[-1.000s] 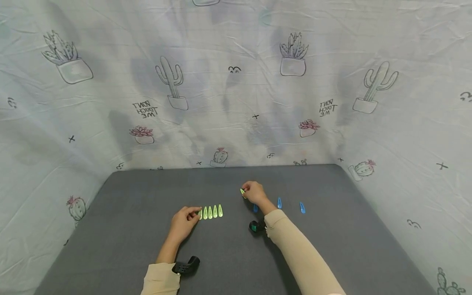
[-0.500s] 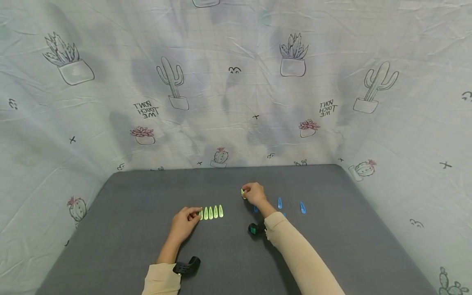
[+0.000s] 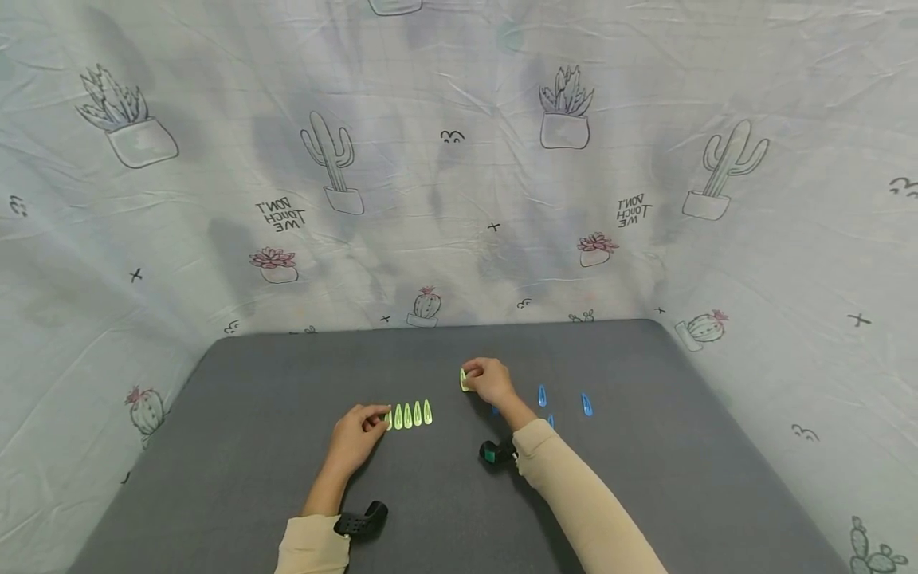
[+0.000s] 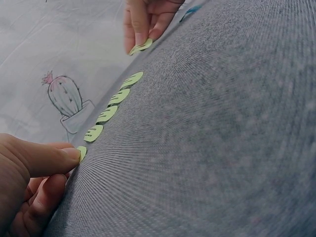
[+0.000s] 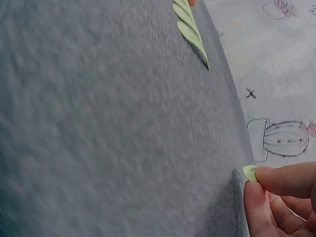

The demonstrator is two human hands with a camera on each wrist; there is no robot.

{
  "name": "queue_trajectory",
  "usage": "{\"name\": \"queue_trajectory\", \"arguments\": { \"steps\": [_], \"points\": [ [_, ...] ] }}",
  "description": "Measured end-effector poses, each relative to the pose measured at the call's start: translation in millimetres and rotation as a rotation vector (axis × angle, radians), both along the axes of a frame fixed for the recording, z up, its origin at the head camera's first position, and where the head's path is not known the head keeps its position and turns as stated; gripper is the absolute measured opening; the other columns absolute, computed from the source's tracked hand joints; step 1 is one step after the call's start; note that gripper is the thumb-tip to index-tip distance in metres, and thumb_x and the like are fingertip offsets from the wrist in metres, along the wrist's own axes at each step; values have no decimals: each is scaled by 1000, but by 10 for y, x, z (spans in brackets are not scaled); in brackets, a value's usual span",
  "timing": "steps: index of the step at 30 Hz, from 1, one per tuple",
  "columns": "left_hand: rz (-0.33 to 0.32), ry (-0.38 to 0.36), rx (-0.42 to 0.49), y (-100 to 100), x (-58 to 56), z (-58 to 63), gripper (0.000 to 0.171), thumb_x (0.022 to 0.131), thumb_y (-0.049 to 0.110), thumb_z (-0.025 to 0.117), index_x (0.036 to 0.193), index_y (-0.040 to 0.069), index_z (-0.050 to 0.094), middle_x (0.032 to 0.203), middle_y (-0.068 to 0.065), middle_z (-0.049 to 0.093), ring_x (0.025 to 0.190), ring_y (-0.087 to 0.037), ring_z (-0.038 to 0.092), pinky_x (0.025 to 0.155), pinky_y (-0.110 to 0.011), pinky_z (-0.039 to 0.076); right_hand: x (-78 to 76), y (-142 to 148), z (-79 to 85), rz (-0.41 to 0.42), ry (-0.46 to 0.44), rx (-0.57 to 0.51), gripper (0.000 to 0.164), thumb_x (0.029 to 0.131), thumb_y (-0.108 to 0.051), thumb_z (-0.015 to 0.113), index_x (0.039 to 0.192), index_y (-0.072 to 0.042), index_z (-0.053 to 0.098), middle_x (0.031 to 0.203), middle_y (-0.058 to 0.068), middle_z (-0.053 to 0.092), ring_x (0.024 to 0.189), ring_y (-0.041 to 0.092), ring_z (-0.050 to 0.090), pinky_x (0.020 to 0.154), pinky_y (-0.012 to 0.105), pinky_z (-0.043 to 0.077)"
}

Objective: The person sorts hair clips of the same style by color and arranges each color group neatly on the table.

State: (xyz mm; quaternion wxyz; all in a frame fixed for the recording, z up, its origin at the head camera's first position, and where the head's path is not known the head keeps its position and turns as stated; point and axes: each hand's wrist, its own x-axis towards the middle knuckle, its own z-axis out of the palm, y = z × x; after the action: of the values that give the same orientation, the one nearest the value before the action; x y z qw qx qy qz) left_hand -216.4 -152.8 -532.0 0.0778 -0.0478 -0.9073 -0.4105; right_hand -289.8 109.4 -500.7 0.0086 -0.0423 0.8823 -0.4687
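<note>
Several yellow-green snap hair clips (image 3: 408, 415) stand side by side in a row on the grey table. My left hand (image 3: 355, 437) is at the row's left end, its thumb and finger pinching the leftmost clip (image 4: 82, 154), which they partly cover. Farther back and to the right, my right hand (image 3: 491, 381) pinches another yellow-green hair clip (image 3: 464, 380) between thumb and fingertips. In the right wrist view that clip (image 5: 250, 173) pokes out past the fingertips, apart from the row. Whether it touches the table is hard to tell.
Several blue hair clips lie to the right, among them a near one (image 3: 542, 395) and a farther-right one (image 3: 586, 404); the right forearm partly hides others. A white cactus-print cloth (image 3: 459, 199) hangs behind the grey table (image 3: 237, 446) and along its sides.
My right hand has shifted slightly left and toward me with its yellow-green clip, which now shows more fully and more upright. The left hand has stayed at the row's end.
</note>
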Motion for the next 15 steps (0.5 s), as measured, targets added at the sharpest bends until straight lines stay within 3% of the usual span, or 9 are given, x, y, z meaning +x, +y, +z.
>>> {"name": "queue_trajectory", "arguments": {
  "steps": [9, 15],
  "points": [
    [-1, 10, -2, -13, 2, -11, 24, 84, 10, 70, 108, 11, 72, 80, -1, 55, 67, -11, 45, 62, -28, 37, 96, -91, -3, 34, -15, -75, 23, 84, -3, 62, 106, -3, 68, 74, 2, 60, 60, 10, 49, 56, 25, 40],
    [-6, 10, 1, -15, -1, -7, 24, 85, 11, 70, 109, 11, 72, 80, -1, 55, 67, -11, 46, 62, -28, 38, 183, -156, -22, 79, -29, -105, 23, 84, -2, 62, 107, -2, 67, 78, 4, 63, 64, 12, 55, 58, 29, 45]
  ]
}}
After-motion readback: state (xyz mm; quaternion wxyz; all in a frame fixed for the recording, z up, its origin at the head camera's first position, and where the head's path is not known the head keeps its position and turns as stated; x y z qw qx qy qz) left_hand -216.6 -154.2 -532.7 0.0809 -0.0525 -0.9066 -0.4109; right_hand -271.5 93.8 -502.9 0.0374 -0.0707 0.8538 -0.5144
